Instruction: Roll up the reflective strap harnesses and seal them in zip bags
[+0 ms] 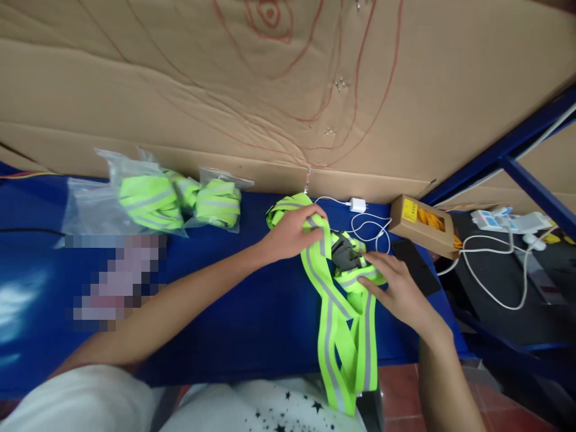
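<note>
A neon-green strap [328, 324] with a grey reflective stripe lies bunched at the middle right of the blue table, its long loops hanging over the front edge toward my shirt. My left hand [297, 231] is closed, pinching a fold of this strap between thumb and fingers. A black plastic buckle [345, 253] sits on the strap between my two hands. At the buckle's right side, my right hand [396, 285] has its thumb and fingers around the strap. Behind my left hand lies another gathered part of green strap [290, 204].
Clear plastic bags [150, 201] with rolled green straps lie at the back left. A white charger [357, 205] with a cable, a cardboard box [425, 225] with yellow contents and a dark phone [416, 267] are at right. A cardboard wall [180, 90] stands behind the table [216, 324].
</note>
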{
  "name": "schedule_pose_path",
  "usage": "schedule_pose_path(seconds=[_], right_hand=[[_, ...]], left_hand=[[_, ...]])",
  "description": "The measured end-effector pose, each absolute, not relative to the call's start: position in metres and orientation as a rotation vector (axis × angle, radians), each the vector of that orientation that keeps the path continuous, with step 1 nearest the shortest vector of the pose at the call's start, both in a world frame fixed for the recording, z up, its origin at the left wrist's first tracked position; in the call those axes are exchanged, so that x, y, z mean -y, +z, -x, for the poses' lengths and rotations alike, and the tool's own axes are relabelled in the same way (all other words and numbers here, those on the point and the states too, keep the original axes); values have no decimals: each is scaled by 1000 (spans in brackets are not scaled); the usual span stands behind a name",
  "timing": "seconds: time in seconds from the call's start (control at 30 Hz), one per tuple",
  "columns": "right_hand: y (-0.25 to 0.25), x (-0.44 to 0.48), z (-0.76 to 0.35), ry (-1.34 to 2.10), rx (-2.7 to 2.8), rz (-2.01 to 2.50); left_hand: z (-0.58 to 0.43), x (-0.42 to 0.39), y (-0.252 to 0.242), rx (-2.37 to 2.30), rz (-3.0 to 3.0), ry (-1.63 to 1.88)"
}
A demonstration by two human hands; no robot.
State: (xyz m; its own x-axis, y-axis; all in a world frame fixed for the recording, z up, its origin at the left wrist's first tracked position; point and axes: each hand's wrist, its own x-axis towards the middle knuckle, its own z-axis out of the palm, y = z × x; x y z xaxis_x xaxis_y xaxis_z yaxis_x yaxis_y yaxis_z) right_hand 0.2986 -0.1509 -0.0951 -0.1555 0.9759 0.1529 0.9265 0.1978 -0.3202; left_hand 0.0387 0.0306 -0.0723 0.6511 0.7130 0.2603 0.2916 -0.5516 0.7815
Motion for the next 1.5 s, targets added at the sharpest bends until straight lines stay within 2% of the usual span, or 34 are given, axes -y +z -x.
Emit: schedule_pose_path(seconds=[0.1,0.27,0.4,0.6,0.83,1.0,1.37,1.5], right_hand=[[-81,150,-288,312,2154,1785],[-66,133,-259,196,2237,1716],[-79,110,-236,64,2462,1696],[-98,83,-229,110,2565,1826],[-64,90,-220,-21,2567,1658],[-31,102,-216,-194,2543,1577],[10,108,-200,-534,2468,1578],[17,102,-208,-484,2464,1546]], left_hand=[[-22,-33,-54,-873,-1932,758],[10,-11,-48,-738,-2072,449],[40,18,-57,-758,-2156,393],[64,45,-58,-370,-2499,77],[7,35,-65,-561,-3041,582],[-4,29,-62,-538,-3017,752],[3,24,-26,-499,-3183,1069],[11,14,-14,-501,-3217,933]])
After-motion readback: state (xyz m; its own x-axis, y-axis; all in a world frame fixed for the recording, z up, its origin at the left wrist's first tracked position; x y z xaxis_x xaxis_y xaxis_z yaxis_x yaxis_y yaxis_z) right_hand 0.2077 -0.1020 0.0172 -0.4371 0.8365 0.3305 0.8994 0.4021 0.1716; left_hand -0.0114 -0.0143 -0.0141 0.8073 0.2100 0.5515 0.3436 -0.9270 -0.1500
